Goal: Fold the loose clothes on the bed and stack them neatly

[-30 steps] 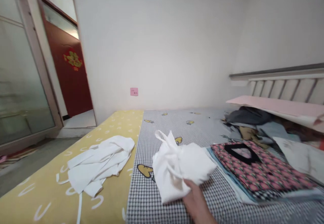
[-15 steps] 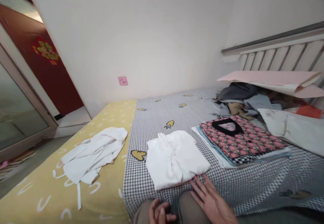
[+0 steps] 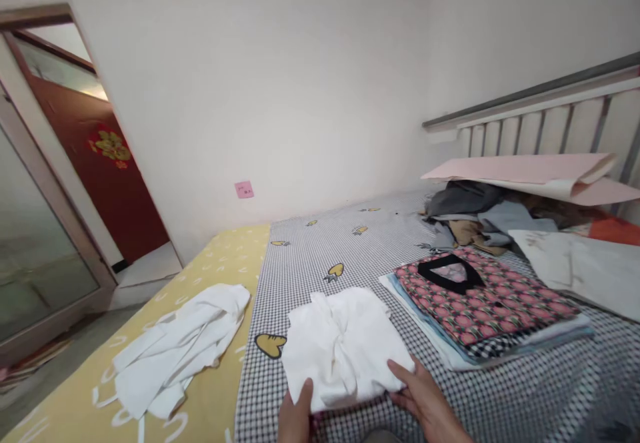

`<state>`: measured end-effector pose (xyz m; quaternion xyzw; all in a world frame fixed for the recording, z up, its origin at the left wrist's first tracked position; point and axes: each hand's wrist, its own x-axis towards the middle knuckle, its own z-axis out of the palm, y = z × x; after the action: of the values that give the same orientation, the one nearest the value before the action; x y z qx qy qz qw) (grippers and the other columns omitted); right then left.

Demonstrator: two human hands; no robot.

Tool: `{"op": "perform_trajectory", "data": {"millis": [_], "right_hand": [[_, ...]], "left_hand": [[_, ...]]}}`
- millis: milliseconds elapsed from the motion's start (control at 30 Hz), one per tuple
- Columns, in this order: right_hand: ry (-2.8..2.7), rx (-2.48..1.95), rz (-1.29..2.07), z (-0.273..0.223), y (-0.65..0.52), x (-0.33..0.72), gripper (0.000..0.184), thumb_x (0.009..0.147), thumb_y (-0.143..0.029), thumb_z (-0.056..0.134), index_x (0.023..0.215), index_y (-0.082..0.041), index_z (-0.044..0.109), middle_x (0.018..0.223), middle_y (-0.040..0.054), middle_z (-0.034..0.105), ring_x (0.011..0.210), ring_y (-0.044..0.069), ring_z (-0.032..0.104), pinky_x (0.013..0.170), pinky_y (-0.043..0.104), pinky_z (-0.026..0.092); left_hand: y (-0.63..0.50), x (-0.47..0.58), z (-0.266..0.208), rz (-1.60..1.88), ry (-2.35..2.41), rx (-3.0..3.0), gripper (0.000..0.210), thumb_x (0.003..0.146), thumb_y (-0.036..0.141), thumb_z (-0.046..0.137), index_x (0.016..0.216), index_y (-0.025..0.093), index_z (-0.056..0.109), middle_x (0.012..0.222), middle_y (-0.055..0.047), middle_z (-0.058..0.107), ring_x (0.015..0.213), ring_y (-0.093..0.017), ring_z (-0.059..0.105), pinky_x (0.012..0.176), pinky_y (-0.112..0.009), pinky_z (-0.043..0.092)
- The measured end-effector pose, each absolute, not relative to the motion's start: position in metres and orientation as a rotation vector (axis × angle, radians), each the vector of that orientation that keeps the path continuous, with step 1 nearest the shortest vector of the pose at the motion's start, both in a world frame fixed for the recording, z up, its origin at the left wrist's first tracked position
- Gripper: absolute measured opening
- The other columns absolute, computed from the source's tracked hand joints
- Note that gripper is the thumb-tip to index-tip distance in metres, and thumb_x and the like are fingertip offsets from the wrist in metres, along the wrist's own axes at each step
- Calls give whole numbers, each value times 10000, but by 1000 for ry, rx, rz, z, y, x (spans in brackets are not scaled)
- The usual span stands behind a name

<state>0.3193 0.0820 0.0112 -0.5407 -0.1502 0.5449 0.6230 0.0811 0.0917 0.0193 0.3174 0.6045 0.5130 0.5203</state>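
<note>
A folded white shirt (image 3: 345, 349) lies near the front of the bed, its front edge between my two hands. My left hand (image 3: 296, 413) grips its near left corner, thumb on top and fingers hidden underneath. At the near right corner, my right hand (image 3: 417, 393) holds the cloth the same way, thumb above and fingers below. To the right sits a stack of folded clothes, topped by a pink patterned garment (image 3: 500, 303) with a black neckline. A crumpled white garment (image 3: 183, 349) with thin straps lies to the left on yellow fabric.
Checked bedding (image 3: 310, 263) with pineapple prints covers the bed beside the yellow cloth (image 3: 235, 249). At the right, a heap of dark clothes (image 3: 465, 199) lies under a pink sheet (image 3: 520, 168), by a white radiator (image 3: 550, 129). A doorway with a red door (image 3: 100, 163) stands at the left.
Both hands have moved onto the folded white shirt and taken hold of its near corners. My left hand came up from my lap. The camera view has tilted upward a little.
</note>
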Motion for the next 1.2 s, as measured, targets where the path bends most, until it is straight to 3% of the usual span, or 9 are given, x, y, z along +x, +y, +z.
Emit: {"op": "perform_trajectory", "data": {"millis": [133, 267, 367, 467, 600, 700, 800, 967, 1200], "right_hand": [[-372, -1250, 1213, -6, 65, 311, 606, 596, -467, 821, 1095, -247, 557, 756, 3, 732, 566, 168, 661, 480, 245, 482], [-361, -1295, 1011, -6, 51, 340, 654, 524, -492, 803, 1069, -251, 535, 780, -5, 712, 636, 200, 673, 522, 284, 503], [-418, -1296, 801, 4, 51, 365, 617, 507, -508, 778, 1020, -228, 582, 961, 57, 728, 904, 253, 705, 757, 343, 565], [-605, -1323, 698, 11, 60, 375, 520, 617, -569, 704, 994, -218, 632, 1098, 96, 724, 1059, 267, 677, 956, 374, 527], [-836, -1423, 629, 12, 91, 372, 540, 717, -569, 591, 1126, -218, 629, 1289, 135, 653, 1052, 261, 683, 930, 398, 553], [-962, -1528, 481, 14, 121, 372, 551, 774, -529, 530, 1216, -210, 613, 1319, 161, 608, 1017, 257, 678, 919, 425, 560], [-1027, -1569, 397, 15, 140, 374, 516, 796, -484, 507, 1212, -203, 627, 1248, 161, 620, 967, 265, 660, 957, 469, 533], [-1232, -1717, 208, 9, 135, 375, 510, 846, -494, 461, 1257, -236, 616, 1273, 132, 620, 1207, 325, 567, 1019, 533, 457], [-1536, -2083, 186, 31, 130, 365, 513, 941, -442, 428, 1398, -240, 542, 1407, 122, 598, 1291, 332, 532, 1010, 537, 426]], "left_hand": [[94, 58, 23, 1108, 1625, 951, 342, 838, 498, 658, 885, 159, 668, 557, -16, 595, 483, -189, 577, 462, -298, 467], [80, 45, 6, 1019, 1705, 1122, 349, 905, 527, 493, 805, 206, 590, 526, -4, 560, 479, -213, 580, 493, -338, 487], [71, 39, 8, 1195, 1912, 1350, 434, 921, 567, 388, 1003, 184, 576, 843, -106, 699, 766, -285, 698, 710, -436, 580], [70, 37, 27, 1267, 2277, 1847, 542, 948, 525, 362, 1227, 118, 587, 1273, -247, 624, 1176, -380, 611, 1012, -588, 480], [80, 57, 50, 1219, 2216, 2553, 438, 982, 343, 420, 1384, 297, 587, 1559, -111, 459, 1461, -324, 374, 1223, -596, 204], [95, 84, 50, 1006, 1857, 2920, 504, 978, 334, 460, 1476, 410, 473, 1624, -27, 388, 1531, -298, 246, 1240, -594, 96], [113, 100, 38, 716, 1755, 2902, 552, 982, 313, 467, 1516, 425, 387, 1648, -18, 342, 1534, -300, 245, 1222, -615, 148], [135, 88, 28, 695, 2079, 2459, 483, 1007, 371, 419, 1480, 305, 485, 1626, -90, 383, 1507, -290, 317, 1161, -565, 348], [139, 83, 44, 591, 2190, 2490, 498, 1002, 392, 437, 1486, 280, 482, 1661, -130, 278, 1544, -357, 201, 1184, -673, 222]]}}
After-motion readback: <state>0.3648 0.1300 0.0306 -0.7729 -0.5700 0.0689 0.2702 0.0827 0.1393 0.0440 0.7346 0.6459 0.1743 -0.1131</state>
